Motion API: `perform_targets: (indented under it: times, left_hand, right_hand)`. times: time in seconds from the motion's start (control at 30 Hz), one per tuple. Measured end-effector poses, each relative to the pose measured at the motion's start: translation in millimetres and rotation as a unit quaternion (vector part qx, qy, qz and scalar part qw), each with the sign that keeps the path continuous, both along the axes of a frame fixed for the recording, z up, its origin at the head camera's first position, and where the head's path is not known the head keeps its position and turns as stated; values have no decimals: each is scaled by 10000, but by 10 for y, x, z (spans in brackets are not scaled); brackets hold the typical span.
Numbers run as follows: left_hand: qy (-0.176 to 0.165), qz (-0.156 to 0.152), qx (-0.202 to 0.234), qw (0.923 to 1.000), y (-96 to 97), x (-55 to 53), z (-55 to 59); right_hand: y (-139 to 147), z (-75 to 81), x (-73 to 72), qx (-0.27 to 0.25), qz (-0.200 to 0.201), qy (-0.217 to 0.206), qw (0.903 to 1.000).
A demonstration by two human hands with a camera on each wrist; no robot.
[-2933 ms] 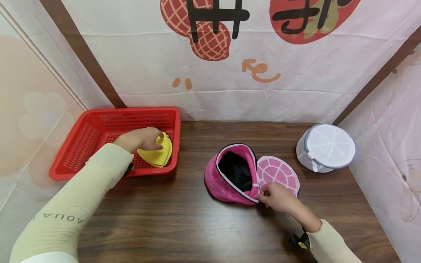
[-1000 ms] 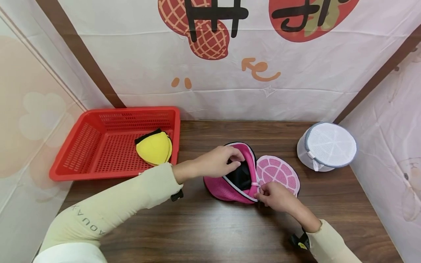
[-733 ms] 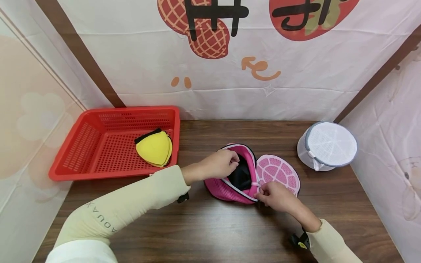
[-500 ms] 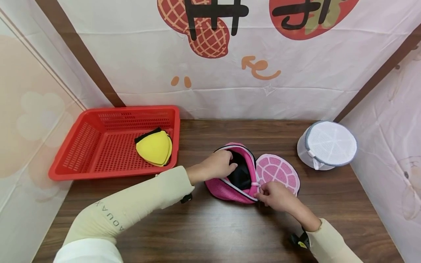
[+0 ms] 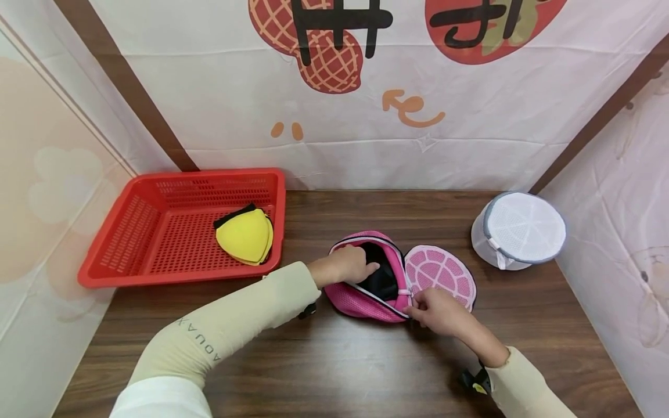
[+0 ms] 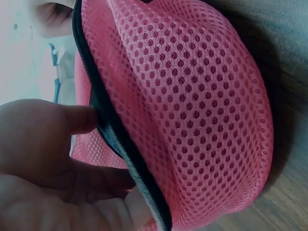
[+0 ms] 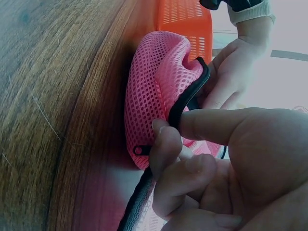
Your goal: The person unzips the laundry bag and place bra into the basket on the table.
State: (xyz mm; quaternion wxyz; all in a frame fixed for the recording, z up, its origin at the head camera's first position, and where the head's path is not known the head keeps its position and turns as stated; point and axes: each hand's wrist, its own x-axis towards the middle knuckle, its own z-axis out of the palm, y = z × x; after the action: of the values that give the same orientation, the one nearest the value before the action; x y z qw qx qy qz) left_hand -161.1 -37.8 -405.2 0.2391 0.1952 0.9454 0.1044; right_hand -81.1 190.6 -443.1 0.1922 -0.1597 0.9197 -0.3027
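Observation:
A round pink mesh laundry bag (image 5: 366, 305) stands unzipped, its lid (image 5: 439, 271) folded out flat to the right. Black fabric (image 5: 380, 278) lies inside it. My left hand (image 5: 349, 264) reaches over the bag's left rim. In the left wrist view, its thumb and fingers (image 6: 79, 118) pass behind the black zip edge (image 6: 122, 137); the fingertips are hidden inside, and I cannot tell whether they hold the fabric. My right hand (image 5: 441, 310) pinches the rim where the lid joins; in the right wrist view, thumb and forefinger meet there beside the zip pull (image 7: 140, 150).
At the left stands a red plastic basket (image 5: 172, 277) with a folded yellow bra (image 5: 244, 237) with a black band in it. A white mesh laundry bag (image 5: 517, 229) with grey trim stands at the back right. Fabric walls (image 5: 334, 157) enclose the wooden table (image 5: 345, 371).
My left hand has moved from the yellow bra in the basket to the pink bag and down into its opening, and the left rim has leaned outward. My right hand keeps its pinch.

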Motion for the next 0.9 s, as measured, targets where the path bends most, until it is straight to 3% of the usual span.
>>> perform_targets:
  times: [0.17, 0.4, 0.6, 0.8, 0.9]
  left_hand:
    - [-207, -8, -108, 9997, -17, -47, 4]
    - [-337, -109, 393, 9986, -90, -168, -16]
    - [-723, 394, 1233, 9889, -174, -255, -93]
    - [-937, 562, 1421, 9838, -186, -293, -90]
    - [-1229, 710, 1581, 9772, -192, -303, -114]
  right_hand:
    - [-5, -20, 4, 1, 32, 44, 10000]
    - [1, -37, -6, -17, 40, 93, 9999]
    - [-4, -44, -21, -27, 66, 111, 9999]
    - [-5, -41, -29, -13, 41, 76, 10000]
    - [-5, -37, -26, 12, 3, -29, 10000]
